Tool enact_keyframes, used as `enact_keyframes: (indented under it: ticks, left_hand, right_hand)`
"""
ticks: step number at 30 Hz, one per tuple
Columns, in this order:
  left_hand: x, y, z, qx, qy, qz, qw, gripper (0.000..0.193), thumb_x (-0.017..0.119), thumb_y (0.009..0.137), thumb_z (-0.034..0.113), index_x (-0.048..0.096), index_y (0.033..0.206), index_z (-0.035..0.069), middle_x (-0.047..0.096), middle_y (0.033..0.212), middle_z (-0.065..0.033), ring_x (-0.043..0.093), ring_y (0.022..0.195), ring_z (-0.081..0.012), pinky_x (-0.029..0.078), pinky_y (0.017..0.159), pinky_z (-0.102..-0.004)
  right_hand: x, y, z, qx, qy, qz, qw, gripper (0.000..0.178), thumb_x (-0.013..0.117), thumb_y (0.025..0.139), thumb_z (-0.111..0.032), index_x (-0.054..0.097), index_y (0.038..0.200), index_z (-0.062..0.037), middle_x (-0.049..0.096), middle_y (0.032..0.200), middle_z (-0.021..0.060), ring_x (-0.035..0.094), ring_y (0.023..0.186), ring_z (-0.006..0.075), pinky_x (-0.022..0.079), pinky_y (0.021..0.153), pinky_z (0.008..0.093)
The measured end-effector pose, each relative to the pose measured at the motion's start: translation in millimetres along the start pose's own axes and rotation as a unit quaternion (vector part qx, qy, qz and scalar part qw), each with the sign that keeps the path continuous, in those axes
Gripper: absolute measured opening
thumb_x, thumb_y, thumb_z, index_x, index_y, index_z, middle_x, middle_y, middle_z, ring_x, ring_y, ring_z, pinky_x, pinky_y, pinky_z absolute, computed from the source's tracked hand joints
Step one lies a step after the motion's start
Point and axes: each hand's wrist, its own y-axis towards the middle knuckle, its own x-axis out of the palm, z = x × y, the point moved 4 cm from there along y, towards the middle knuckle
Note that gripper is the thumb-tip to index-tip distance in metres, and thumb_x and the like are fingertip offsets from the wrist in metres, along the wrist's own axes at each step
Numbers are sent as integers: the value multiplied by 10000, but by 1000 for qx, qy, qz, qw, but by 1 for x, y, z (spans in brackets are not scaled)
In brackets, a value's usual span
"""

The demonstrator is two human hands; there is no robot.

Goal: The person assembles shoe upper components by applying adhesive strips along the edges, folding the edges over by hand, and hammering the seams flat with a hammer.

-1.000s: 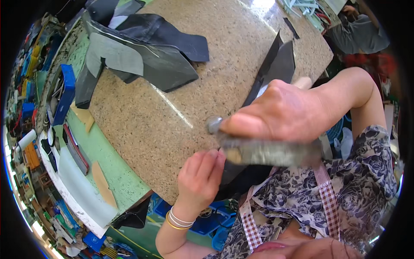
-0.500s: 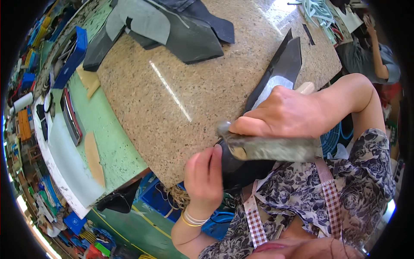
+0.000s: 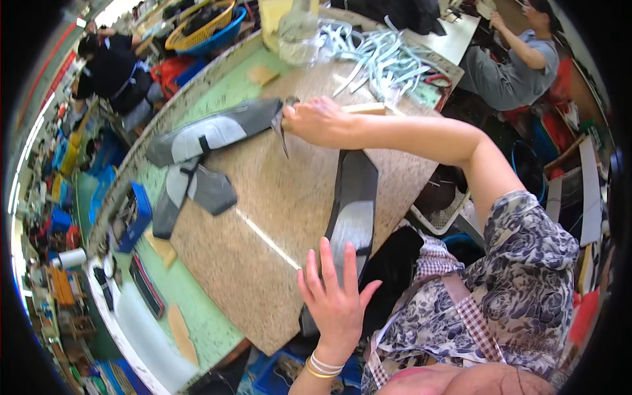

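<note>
My right hand (image 3: 319,123) is closed round a hammer, stretched out over the far part of the speckled stone slab (image 3: 276,217). The pale wooden handle (image 3: 366,108) sticks out behind the fist, and the metal head lies at its left side. On the near right of the slab lies a long dark grey piece (image 3: 359,178) of sheet material with a silvery patch. My left hand (image 3: 334,306), fingers spread, is over its near end; whether the fingertips touch it I cannot tell. Similar grey pieces (image 3: 220,128) with light patches lie at the far left.
Pale blue strips (image 3: 382,56) are heaped at the far right. A blue tray (image 3: 136,217) stands left on the green table top (image 3: 224,332), near a dark strip with red edges (image 3: 147,286). One person (image 3: 520,62) sits at the far right; another (image 3: 115,76) is far left.
My right hand has carried the hammer from the near grey piece to the far side of the slab. My left hand has spread its fingers. The view has shifted.
</note>
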Motion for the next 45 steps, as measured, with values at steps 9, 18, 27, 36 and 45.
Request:
enact_keyframes:
  ticks: [9,18,27,36,45]
  left_hand:
    - [-5,-24,-64,63,-184,-173,966,658,678,751,64,497,1371,189,374,1478,-126,352,1339,-387,286,1061,-549]
    - [-14,-3,-51,31,-254,-46,966,695,742,804,186,422,1404,43,400,1420,-220,474,1225,-363,381,1017,-491]
    - [-13,45,-81,-200,-696,117,680,483,496,999,250,403,1414,21,502,1276,-174,579,941,-200,512,806,-338]
    - [-24,-15,-98,-247,-440,25,863,124,683,834,-37,670,957,-40,629,788,-51,615,645,-100,479,564,-204]
    - [-17,-16,-103,-294,-360,-8,885,89,713,789,-18,658,855,6,620,722,-65,581,595,-112,451,555,-228]
  right_hand:
    - [11,-6,149,27,35,-15,999,304,734,722,-240,688,957,-53,663,944,146,638,931,278,519,779,383]
    - [-41,-5,165,-26,238,208,948,176,632,820,-191,653,948,-73,675,848,83,651,716,266,517,688,374]
    - [-106,-58,-94,-209,522,-92,822,293,671,840,-182,557,1078,-55,684,859,114,667,798,284,512,676,382]
    - [-54,-139,-76,-45,602,-124,787,171,704,802,1,679,971,-15,664,811,96,673,692,219,519,608,301]
    - [-48,-142,-86,-63,415,-29,907,94,701,772,-87,666,850,-49,597,725,88,628,611,282,495,514,368]
